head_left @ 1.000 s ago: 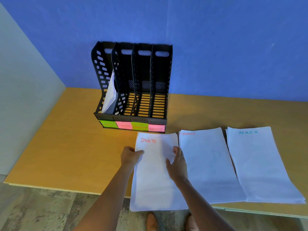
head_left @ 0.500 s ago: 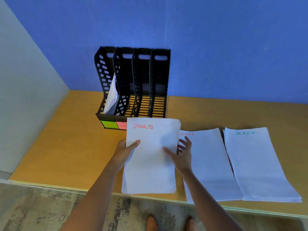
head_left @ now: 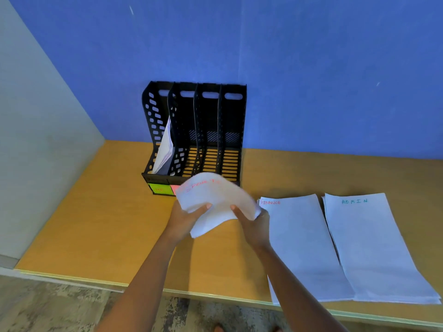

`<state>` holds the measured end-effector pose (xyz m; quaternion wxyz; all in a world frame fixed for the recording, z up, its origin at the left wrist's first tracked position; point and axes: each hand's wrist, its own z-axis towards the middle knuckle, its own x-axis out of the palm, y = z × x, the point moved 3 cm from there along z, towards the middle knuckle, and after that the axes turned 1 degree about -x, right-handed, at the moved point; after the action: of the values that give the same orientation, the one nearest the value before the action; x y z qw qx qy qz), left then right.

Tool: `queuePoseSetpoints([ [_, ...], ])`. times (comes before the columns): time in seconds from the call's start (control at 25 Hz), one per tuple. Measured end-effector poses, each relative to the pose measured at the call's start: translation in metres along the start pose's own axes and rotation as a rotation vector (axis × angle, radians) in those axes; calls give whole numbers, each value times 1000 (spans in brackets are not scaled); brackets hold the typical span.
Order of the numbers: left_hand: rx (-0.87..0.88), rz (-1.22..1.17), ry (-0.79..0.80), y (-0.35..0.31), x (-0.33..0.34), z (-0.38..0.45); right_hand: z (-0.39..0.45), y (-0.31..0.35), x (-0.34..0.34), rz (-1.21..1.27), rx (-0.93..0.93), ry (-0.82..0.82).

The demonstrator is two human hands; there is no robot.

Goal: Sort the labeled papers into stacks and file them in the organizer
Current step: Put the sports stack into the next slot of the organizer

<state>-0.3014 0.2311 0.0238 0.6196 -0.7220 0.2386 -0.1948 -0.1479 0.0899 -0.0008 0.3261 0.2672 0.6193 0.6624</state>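
Observation:
Both hands hold the white SPORTS stack [head_left: 215,200] in the air just in front of the black four-slot organizer [head_left: 199,130]. The stack bends into an arch and looks blurred. My left hand [head_left: 184,219] grips its left edge, my right hand [head_left: 254,224] its right edge. The leftmost slot holds leaning papers [head_left: 165,149]; the other three slots show no paper. Coloured labels [head_left: 160,189] run along the organizer's base, partly hidden by the stack. The FINANCE stack [head_left: 302,240] and the ADMIN stack [head_left: 374,245] lie flat on the table to the right.
The orange table [head_left: 96,224] meets a blue wall behind and a grey panel [head_left: 36,140] on the left. Its front edge runs along the bottom, with patterned floor below. The FINANCE and ADMIN stacks overhang that edge slightly.
The SPORTS stack has come off the table, moved up and toward the organizer, and curled between my hands. The view has shifted a little.

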Motion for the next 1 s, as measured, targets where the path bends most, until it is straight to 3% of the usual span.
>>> queuePoseSetpoints([
  [0.16, -31, 19, -80, 14, 2, -5, -1, -12, 2, -123, 50, 56],
  [0.28, 23, 132, -153, 9, 5, -3, -1, 14, 0, -198, 2, -271],
  [0.36, 195, 303, -210, 4, 11, -4, -10, 43, 7, -296, -205, -401],
  [0.4, 330, 416, -227, -1, 17, -5, -15, 56, 17, -303, -286, -353],
  [0.48, 565, 643, -233, -12, 29, -11, -23, 77, 42, -241, -262, -176],
  [0.6, 770, 832, -216, -19, 44, -20, -17, 88, 66, -72, 85, -104],
  [0.68, 738, 733, -192, -23, 46, -23, -13, 94, 67, -51, 139, -144],
  [0.88, 711, 318, 29, -32, 32, -17, 2, 129, 48, -275, -31, -175],
  [1.0, 578, 266, -60, -32, 8, 1, 14, 151, 43, -296, -148, -117],
])
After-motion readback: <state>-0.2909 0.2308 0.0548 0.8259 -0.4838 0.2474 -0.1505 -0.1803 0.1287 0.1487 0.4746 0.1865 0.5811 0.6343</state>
